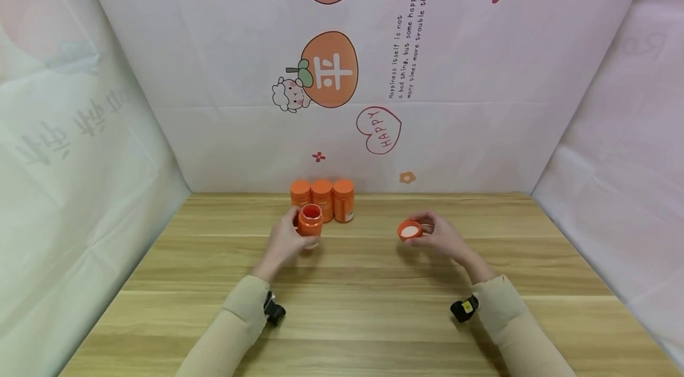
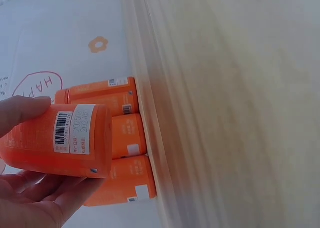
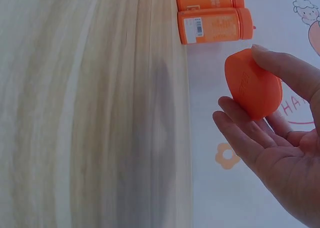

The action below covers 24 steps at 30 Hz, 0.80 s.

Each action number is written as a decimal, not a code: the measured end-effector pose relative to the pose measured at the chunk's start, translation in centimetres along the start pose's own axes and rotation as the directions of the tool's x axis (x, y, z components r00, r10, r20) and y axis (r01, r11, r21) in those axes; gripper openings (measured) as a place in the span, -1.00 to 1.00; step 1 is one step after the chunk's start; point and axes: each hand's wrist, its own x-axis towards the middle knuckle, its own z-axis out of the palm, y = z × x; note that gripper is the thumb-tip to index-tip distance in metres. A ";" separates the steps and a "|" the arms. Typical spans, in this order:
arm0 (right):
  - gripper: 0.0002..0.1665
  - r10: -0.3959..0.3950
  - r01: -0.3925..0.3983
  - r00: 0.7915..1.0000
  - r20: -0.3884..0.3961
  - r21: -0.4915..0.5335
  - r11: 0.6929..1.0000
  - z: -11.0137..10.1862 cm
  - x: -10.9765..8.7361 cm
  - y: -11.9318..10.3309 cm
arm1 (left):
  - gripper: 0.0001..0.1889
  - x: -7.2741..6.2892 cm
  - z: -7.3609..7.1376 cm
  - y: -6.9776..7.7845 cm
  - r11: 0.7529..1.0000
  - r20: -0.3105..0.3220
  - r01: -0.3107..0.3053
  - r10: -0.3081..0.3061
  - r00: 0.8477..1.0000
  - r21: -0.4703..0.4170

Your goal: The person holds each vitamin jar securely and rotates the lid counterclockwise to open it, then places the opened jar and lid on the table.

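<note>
In the head view my left hand [image 1: 287, 235] grips an uncapped orange bottle [image 1: 310, 224], its open mouth tilted toward the camera. The left wrist view shows the bottle [image 2: 75, 140] held between the thumb and fingers, a white barcode label [image 2: 74, 129] on its side. Off to the right, my right hand [image 1: 439, 238] pinches an orange cap [image 1: 409, 231] whose white inner side faces the head camera. From the right wrist, the outer face of the cap [image 3: 252, 85] shows between thumb and fingers. Both bottle and cap are held above the table.
Three capped orange bottles [image 1: 322, 199] stand in a row at the back of the wooden table [image 1: 363, 317], just behind the left hand. A white printed backdrop [image 1: 454, 139] rises at the table's rear edge, with white sheets [image 1: 80, 187] on both sides.
</note>
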 end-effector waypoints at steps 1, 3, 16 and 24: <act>-0.23 0.005 -0.005 1.000 -0.011 -0.014 1.000 -0.1 0.0 0.1 | -0.40 0.1 -0.1 -0.1 1.000 0.000 0.007 -0.007 1.000 -0.003; -0.25 0.015 -0.016 0.999 -0.028 -0.044 0.999 -0.2 0.0 0.2 | -0.40 0.2 -0.4 -0.4 1.000 -0.002 0.014 -0.014 1.000 -0.004; -0.28 0.045 -0.051 0.997 -0.059 -0.112 0.992 -1.0 -0.1 0.8 | -0.29 0.7 -1.7 -1.6 0.997 -0.014 0.077 -0.077 0.997 0.023; -0.23 0.027 -0.038 0.997 -0.066 -0.179 0.983 -1.3 0.1 1.4 | -0.30 0.9 -2.4 -2.1 0.996 -0.027 0.083 -0.083 0.996 0.027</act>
